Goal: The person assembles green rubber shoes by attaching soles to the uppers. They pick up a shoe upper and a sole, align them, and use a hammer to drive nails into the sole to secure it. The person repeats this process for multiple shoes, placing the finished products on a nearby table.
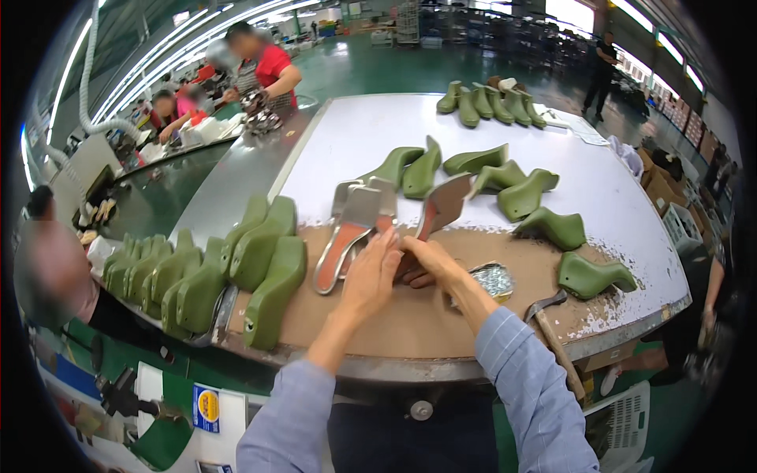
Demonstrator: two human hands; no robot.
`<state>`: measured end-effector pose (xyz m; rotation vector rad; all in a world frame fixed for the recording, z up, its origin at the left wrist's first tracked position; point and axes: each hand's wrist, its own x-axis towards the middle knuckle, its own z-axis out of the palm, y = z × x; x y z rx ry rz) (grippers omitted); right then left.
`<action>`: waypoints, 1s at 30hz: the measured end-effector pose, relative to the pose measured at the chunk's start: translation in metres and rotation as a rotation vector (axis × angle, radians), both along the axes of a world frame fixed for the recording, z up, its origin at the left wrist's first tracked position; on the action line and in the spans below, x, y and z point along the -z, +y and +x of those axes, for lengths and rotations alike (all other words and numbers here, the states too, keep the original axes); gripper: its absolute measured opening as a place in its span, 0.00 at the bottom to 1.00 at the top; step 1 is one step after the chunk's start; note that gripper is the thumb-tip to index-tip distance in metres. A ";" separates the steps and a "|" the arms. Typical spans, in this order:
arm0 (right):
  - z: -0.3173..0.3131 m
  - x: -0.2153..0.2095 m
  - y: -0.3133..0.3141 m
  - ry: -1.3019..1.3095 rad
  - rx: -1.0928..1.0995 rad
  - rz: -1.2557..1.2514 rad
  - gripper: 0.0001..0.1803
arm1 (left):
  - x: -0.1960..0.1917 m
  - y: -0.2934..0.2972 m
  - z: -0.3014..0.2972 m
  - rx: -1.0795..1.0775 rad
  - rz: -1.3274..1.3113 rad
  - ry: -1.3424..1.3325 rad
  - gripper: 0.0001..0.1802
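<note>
My right hand (430, 260) is closed around a shoe insole (445, 206), orange-brown with a grey heel part, raised at a tilt above the brown board (410, 331). Beside it, my left hand (372, 276) has its fingers stretched out and pointing away from me. Its palm side faces the right hand, and part of it covers several similar insoles (337, 256) lying overlapped on the board. Whether the left fingertips touch the held insole is hard to make out. Green shoe lasts (423, 169) lie on their sides just beyond the insoles.
More green lasts (276, 292) stand in rows at the left. Others (579, 276) lie along the right. A tin of small shiny bits (493, 281) and a hammer (558, 347) are near my right forearm. Upright lasts (493, 106) stand at the far edge. Co-workers (272, 67) are beyond.
</note>
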<state>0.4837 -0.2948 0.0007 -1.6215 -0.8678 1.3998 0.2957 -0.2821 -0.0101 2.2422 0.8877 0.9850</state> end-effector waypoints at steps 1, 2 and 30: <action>0.003 0.001 0.004 -0.050 0.023 0.129 0.30 | 0.017 0.020 0.010 0.020 -0.085 0.007 0.28; 0.013 0.007 0.005 -0.109 0.063 0.243 0.28 | 0.029 0.030 0.024 0.059 -0.184 0.012 0.30; 0.032 -0.017 -0.509 0.426 0.941 0.347 0.51 | -0.006 -0.155 0.396 0.416 0.453 0.397 0.45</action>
